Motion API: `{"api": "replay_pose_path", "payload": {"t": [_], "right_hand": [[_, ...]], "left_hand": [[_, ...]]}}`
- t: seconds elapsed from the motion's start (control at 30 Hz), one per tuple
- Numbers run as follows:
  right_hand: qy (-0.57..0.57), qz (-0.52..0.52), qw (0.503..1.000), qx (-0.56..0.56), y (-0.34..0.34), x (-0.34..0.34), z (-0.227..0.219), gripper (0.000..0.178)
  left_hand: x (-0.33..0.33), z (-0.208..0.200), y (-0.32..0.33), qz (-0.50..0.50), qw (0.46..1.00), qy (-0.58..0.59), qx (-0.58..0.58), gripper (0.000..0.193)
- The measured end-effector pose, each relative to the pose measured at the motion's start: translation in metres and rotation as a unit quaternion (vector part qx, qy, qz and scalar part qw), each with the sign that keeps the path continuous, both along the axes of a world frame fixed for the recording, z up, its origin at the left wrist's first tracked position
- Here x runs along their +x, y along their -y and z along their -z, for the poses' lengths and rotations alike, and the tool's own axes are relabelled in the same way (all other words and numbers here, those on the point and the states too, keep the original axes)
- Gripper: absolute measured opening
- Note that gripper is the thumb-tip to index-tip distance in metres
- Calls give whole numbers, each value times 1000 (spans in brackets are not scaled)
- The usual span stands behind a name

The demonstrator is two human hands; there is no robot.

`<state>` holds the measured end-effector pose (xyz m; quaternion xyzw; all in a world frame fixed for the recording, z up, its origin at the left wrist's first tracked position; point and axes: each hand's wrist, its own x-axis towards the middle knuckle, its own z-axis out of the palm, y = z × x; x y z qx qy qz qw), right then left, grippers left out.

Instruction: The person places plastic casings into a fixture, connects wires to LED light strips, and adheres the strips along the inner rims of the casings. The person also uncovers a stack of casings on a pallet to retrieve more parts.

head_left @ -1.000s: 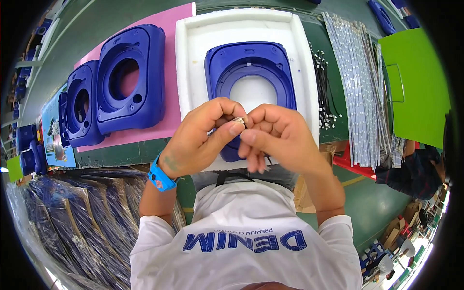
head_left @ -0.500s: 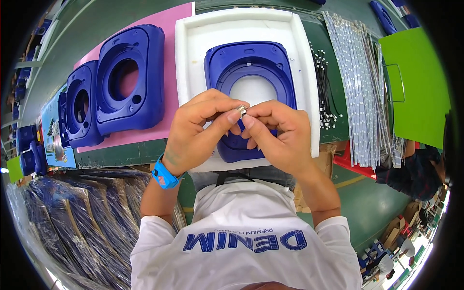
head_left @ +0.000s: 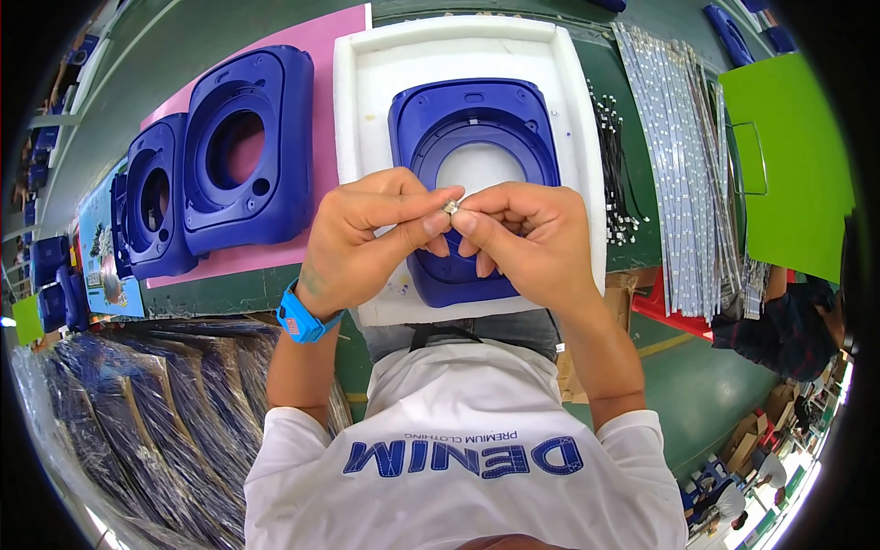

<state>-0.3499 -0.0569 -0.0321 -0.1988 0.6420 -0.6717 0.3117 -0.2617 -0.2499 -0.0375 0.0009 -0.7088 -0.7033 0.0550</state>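
Note:
Above the near half of a blue plastic housing (head_left: pixel 404 119), my two hands meet at their fingertips. Thumb and index finger of my left hand (head_left: pixel 353 240) pinch a small white-and-silvery piece (head_left: pixel 450 207). My right hand (head_left: pixel 548 240) pinches the same piece from the other side, other fingers curled beneath. The piece is too small to tell its exact kind. Flat in a white foam tray (head_left: pixel 350 110), the housing shows a large round opening; my hands cover part of it.
Two more blue housings (head_left: pixel 295 156) (head_left: pixel 137 192) lie on a pink sheet (head_left: pixel 341 37) at left. Right of the tray are short black cables with white ends (head_left: pixel 612 165), then long light strips (head_left: pixel 674 165) and a green panel (head_left: pixel 788 156). Plastic-wrapped stacks (head_left: pixel 174 403) sit at lower left.
Both hands have shifted slightly left and the fingertips have moved closer together around the small piece. The housing and tray stay practically where they were.

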Motion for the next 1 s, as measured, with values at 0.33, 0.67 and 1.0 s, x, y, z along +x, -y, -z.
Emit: {"api": "replay_pose_path", "payload": {"t": [0.33, 0.67, 1.0], "right_hand": [[-33, 27, 999, 24, 3, 8, 0, 10], [-131, -51, 988, 56, -5, -10, -7, 7], [-596, -6, 790, 143, 6, -78, 9, 5]], "left_hand": [[-2, -4, 5, 29, 997, 16, -76, 28], [5, -20, 10, -45, 972, -80, -218, 27], [21, -31, -3, -77, 958, -142, -236, 29]]}}
